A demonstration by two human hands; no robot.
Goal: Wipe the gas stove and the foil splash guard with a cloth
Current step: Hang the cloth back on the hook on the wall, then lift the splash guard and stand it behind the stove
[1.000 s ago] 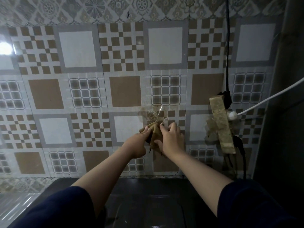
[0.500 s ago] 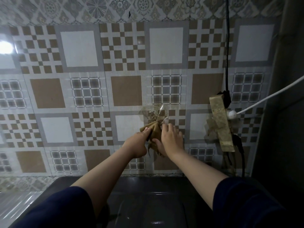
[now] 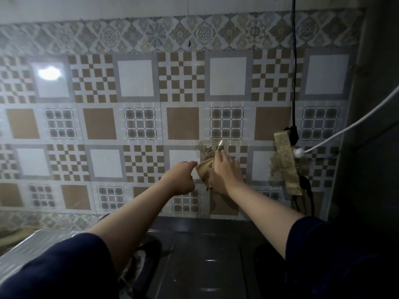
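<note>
since the earlier frame my view has tipped up, showing the white wall above the tile border, and both hands sit higher against the wall. right hand [image 3: 225,173] is just right of center, fingers curled round the tan cloth [image 3: 205,170], pressing it on the patterned splash guard [image 3: 138,124] under a clear hook [image 3: 208,148]. left hand [image 3: 181,179] is beside it, fingers curled, thumb tip touching the cloth's left edge. dark stove [image 3: 207,255] fills the bottom center. taped power strip [image 3: 286,162] hangs at right, with a black cord [image 3: 293,72] and a white cord [image 3: 349,126].
</note>
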